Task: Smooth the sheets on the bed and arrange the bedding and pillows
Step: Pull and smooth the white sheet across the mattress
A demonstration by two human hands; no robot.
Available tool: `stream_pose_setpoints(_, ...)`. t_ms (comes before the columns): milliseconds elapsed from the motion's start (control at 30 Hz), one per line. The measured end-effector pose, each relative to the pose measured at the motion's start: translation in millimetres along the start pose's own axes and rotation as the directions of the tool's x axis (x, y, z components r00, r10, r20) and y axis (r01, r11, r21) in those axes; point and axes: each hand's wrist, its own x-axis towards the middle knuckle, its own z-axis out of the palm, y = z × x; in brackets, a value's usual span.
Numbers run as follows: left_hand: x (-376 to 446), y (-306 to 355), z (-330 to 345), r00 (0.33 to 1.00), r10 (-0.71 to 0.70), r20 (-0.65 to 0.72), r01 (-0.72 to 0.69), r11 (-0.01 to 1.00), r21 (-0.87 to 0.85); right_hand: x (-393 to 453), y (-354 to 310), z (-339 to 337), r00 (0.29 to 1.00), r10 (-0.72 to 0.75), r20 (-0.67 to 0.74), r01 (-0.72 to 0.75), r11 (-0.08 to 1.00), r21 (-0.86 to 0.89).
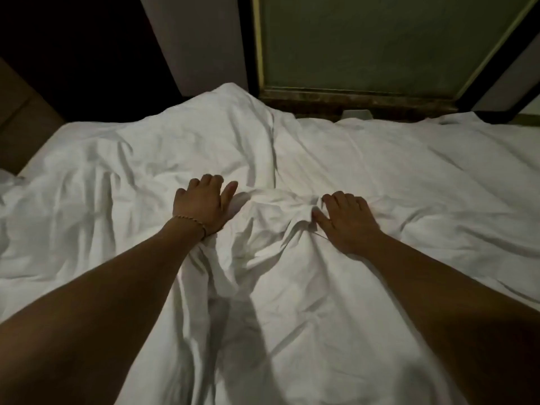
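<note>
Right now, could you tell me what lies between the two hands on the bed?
In the head view, a bunched ridge of white sheet lies between the left hand and the right hand; nothing else shows there.

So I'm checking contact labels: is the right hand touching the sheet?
Touching. The head view shows the right hand lying palm-down on the white sheet, fabric bunched against its thumb.
</note>
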Motion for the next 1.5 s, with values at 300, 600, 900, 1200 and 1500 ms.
stream_pose_setpoints(300, -76.2, -21.7, -24.8, 0.998, -0.008, -0.059, 0.007, 1.0, -0.021, -50.0, -35.0, -61.2, 0.988, -0.068, 0.141, 0.056, 0.995, 0.083)
stream_pose_setpoints(600, -213.3, -44.8, -73.3, 1.0, 0.026, -0.009, -0.025, 0.999, 0.04, -163.6, -120.5, -130.9, 0.968, -0.119, 0.221, 0.116, 0.993, 0.027)
stream_pose_setpoints(900, -419.3, -86.5, -92.1, 0.992, -0.117, 0.038, 0.116, 0.993, 0.015, -315.5, -219.3, -151.2, 0.939, -0.167, 0.301, 0.116, 0.976, 0.182)
stream_pose_setpoints(1200, -556.9, -132.3, -88.6, 0.971, -0.229, 0.068, 0.222, 0.971, 0.092, -394.8, -294.8, -164.3, 0.918, -0.298, 0.261, 0.273, 0.953, 0.129)
stream_pose_setpoints(1500, -591.0, -203.6, -25.5, 0.906, -0.375, 0.196, 0.359, 0.926, 0.113, -413.4, -375.8, -96.9, 0.91, -0.197, 0.366, 0.142, 0.975, 0.171)
